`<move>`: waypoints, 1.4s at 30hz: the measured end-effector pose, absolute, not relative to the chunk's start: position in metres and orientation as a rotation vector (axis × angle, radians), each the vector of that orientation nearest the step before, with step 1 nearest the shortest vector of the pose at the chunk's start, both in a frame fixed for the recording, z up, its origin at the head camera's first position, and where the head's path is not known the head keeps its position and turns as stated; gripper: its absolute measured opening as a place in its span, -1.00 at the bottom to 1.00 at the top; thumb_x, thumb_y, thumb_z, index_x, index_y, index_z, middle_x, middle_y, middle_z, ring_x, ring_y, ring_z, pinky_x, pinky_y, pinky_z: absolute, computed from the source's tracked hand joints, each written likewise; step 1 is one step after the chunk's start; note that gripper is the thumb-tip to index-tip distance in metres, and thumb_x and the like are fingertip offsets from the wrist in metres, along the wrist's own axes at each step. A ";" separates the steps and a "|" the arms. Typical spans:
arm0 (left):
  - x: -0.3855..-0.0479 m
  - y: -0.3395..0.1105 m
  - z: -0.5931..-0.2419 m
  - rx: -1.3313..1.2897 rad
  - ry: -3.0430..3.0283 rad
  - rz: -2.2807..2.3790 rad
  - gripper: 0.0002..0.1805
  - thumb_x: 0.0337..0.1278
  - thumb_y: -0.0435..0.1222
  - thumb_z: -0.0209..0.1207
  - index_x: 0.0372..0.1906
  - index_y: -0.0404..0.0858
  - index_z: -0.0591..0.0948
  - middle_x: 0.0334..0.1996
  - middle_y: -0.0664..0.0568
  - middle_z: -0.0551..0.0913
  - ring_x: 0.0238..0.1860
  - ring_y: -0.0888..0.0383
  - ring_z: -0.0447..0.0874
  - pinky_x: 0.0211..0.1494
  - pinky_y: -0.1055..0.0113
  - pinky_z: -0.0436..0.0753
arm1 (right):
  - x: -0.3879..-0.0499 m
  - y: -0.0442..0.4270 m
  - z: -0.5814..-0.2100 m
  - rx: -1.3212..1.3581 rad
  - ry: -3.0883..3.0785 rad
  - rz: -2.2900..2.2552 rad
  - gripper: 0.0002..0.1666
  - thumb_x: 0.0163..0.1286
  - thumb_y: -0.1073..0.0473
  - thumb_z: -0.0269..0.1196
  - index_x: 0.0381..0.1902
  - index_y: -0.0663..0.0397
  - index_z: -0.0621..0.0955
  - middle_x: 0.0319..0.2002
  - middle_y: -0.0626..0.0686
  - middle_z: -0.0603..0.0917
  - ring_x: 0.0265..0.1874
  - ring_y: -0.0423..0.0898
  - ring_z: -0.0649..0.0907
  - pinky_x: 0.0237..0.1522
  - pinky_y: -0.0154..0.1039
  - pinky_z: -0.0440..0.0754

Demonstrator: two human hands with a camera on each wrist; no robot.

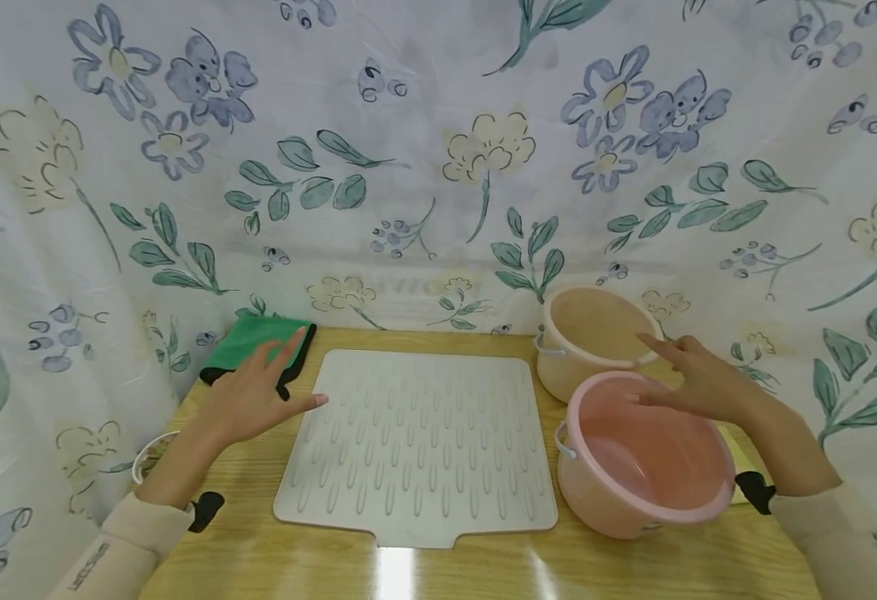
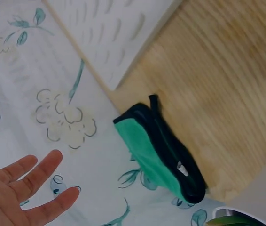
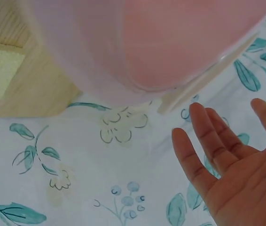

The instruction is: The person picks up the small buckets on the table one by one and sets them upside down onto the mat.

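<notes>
My left hand (image 1: 247,404), fingers spread, hovers over the table's left side, nearest to a folded green cloth with a black edge (image 1: 247,343). The left wrist view shows the same cloth (image 2: 147,155) beyond my fingers, with nothing held. On the right, my right hand (image 1: 697,382) hangs in the air above a pink bucket (image 1: 588,492) and beside a cream bucket (image 1: 558,371). In the right wrist view that hand (image 3: 236,169) has its fingers loosely extended, apart from the pink bucket (image 3: 90,52).
A white ridged mat (image 1: 416,442) lies mid-table between the hands. A white-rimmed container (image 1: 138,467) stands at the left, partly behind my forearm. Something yellow (image 1: 739,458) lies behind the pink bucket's right side. A flowered curtain (image 1: 423,167) hangs along the back and sides.
</notes>
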State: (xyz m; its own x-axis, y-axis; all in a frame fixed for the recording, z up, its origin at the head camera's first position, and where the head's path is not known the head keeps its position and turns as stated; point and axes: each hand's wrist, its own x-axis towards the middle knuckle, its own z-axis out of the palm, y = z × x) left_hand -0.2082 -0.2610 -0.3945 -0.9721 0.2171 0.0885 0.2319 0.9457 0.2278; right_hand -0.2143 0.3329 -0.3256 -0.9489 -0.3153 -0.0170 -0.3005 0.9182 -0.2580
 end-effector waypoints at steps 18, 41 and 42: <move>-0.198 -0.268 -0.415 -0.381 -3.070 -0.455 0.11 0.14 0.38 0.08 0.61 0.11 -0.22 0.40 -0.36 0.21 -0.19 -0.16 0.68 -0.52 0.21 0.49 | -0.182 0.366 -0.340 -0.405 3.027 -0.580 0.13 0.25 -0.17 0.38 0.57 0.12 0.10 0.08 0.41 0.44 0.01 0.29 0.55 -0.20 0.22 0.58; -0.186 -0.275 -0.435 -0.330 -3.073 -0.440 0.11 0.08 0.43 0.07 0.61 0.08 -0.09 0.36 -0.35 0.31 -0.04 -0.28 0.63 -0.36 -0.04 0.59 | -0.152 0.390 -0.372 -0.290 3.061 -0.736 0.06 0.31 -0.01 0.37 0.56 0.17 0.08 0.05 0.36 0.48 -0.10 0.05 0.64 -0.26 -0.24 0.62; -0.185 -0.275 -0.436 -0.326 -3.074 -0.442 0.11 0.08 0.43 0.08 0.61 0.07 -0.08 0.35 -0.35 0.32 -0.01 -0.30 0.62 -0.34 -0.07 0.59 | -0.150 0.391 -0.374 -0.292 3.072 -0.751 0.04 0.31 0.01 0.38 0.56 0.17 0.10 0.03 0.34 0.49 -0.12 -0.09 0.64 -0.28 -0.29 0.61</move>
